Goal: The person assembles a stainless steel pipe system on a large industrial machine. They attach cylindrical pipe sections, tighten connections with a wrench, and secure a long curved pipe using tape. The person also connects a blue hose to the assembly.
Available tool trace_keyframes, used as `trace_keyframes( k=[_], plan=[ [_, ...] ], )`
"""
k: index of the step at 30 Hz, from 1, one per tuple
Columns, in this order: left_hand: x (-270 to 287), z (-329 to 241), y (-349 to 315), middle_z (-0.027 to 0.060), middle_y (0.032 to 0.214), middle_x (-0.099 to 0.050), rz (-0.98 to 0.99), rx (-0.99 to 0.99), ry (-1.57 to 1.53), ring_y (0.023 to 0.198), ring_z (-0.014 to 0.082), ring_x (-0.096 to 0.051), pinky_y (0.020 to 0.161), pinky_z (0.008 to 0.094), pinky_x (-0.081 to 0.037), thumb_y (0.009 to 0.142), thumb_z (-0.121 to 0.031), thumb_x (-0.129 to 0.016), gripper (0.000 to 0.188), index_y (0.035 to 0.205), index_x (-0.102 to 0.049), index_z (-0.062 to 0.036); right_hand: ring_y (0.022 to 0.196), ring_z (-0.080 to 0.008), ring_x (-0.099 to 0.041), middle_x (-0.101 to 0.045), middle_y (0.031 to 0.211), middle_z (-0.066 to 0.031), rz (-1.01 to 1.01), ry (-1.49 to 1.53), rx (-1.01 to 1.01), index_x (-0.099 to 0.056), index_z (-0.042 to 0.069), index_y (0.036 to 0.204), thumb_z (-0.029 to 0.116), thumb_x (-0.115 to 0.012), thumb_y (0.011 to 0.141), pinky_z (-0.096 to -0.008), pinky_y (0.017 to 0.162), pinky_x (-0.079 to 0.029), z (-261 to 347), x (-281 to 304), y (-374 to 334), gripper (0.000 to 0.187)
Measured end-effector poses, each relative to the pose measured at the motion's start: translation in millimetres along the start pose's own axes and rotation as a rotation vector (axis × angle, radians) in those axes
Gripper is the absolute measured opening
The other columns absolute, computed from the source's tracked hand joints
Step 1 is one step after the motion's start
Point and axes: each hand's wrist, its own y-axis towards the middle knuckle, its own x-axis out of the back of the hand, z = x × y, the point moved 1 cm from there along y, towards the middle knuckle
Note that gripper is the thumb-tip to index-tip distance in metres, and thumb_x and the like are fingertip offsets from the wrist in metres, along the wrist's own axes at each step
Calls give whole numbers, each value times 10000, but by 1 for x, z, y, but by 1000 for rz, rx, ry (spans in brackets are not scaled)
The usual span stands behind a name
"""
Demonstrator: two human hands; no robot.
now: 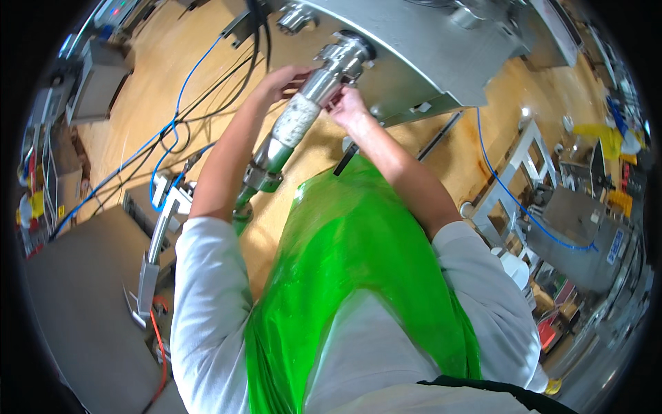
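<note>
A steel pipe (323, 86) slants down and left from the side of a steel machine (414, 48). Its middle section (296, 121) looks mottled white, as if something pale fills it, and green reflections show below. Clamps ring the pipe: an upper clamp (349, 56) by the machine and a lower clamp (262, 178). My left hand (286, 81) curves around the pipe's left side, with some fingertips hidden behind it. From the right, my right hand (347, 107) closes at the pipe just under the upper clamp, its fingertips partly hidden.
Blue and black hoses (176, 124) trail over the tan floor (162, 58) at left. A grey cabinet (83, 310) stands lower left. Another steel fitting (296, 17) juts from the machine. At right are a white frame (514, 172) and a blue hose (510, 196). My green apron (352, 228) hangs below.
</note>
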Motion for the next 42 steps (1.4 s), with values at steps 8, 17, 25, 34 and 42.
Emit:
trace_keyframes(
  k=[8, 17, 25, 34, 42],
  plan=[
    [72, 44, -45, -66, 1145, -618, -167, -222, -39, 942, 92, -548, 757, 309, -417, 960, -395, -557, 364, 1231, -590, -154, 587, -108, -467, -504, 709, 15, 111, -310, 123, -571, 128, 846, 155, -623, 885, -291, 570, -446, 18, 14, -36, 71],
    [48, 62, -168, -37, 1044, -640, -402, -484, -198, 882, 68, -569, 749, 257, -410, 952, -340, -601, 305, 1173, -608, -130, 506, -90, -527, -550, 645, 5, 47, 209, 25, -557, 106, 798, 98, -553, 924, -210, 392, -393, 21, 15, 5, 126],
    [-21, 112, -258, 25, 1023, -641, -55, -602, -281, 939, 103, -591, 836, 262, -472, 951, -209, -614, 235, 1091, -617, -21, 692, -117, -497, -512, 773, 22, 250, -398, -165, -560, 116, 978, 222, -500, 991, -295, 711, -459, 48, 33, -65, 123],
    [-128, 195, -185, 46, 1069, -635, -159, -357, -627, 946, 119, -602, 803, 255, -471, 932, -336, -642, 339, 1076, -608, -31, 1068, -257, -574, -590, 1108, -135, 1609, -1941, 793, -519, 10, 1254, 409, -809, 731, -361, 914, -482, -47, -134, -159, 719],
    [-150, 178, -56, 91, 1294, -533, -416, -1045, -1435, 1185, 189, -534, 1027, 363, -463, 906, -3, -627, 451, 1324, -457, -7, 1155, -361, -563, -499, 1328, -208, 1788, -2335, 648, -367, 24, 1411, 422, -852, 543, -436, 950, -483, -88, -115, -134, 1072]
  ],
)
